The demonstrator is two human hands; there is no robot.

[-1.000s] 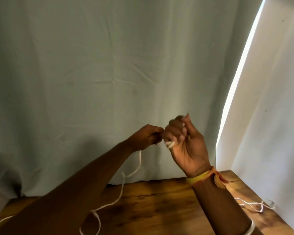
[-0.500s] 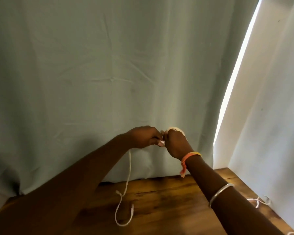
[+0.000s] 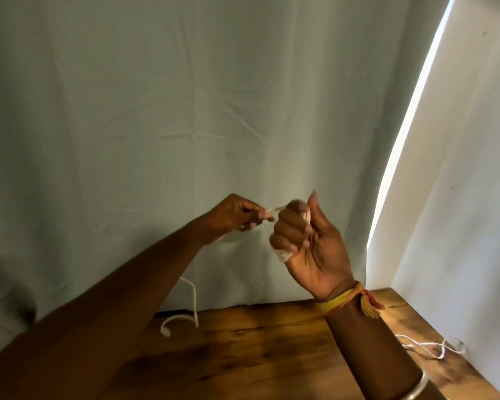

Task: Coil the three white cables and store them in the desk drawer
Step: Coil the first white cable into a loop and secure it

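I'm at a worn wooden bench [image 3: 257,356] in a corner hung with pale creased cloth [image 3: 156,111] across the upper frame; a bright strip of daylight [image 3: 410,125] shows at the right between two sheets. Home or studio, I cannot tell.

Worktop [image 3: 257,356]: brown wood, streaky, bit shiny. Curtain [image 3: 156,111]: pale cloth, matt, creased. White cable [image 3: 195,301]: smooth, bendy. Wrist band [image 3: 338,301]: yellow thread, fuzzy tassel. Bangle [image 3: 416,388]: shiny metal.

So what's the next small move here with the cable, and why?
Probably another wrap: the left hand pinches the white cable beside the right hand, whose curled fingers hold its wraps, and a loose tail hangs to the desk.
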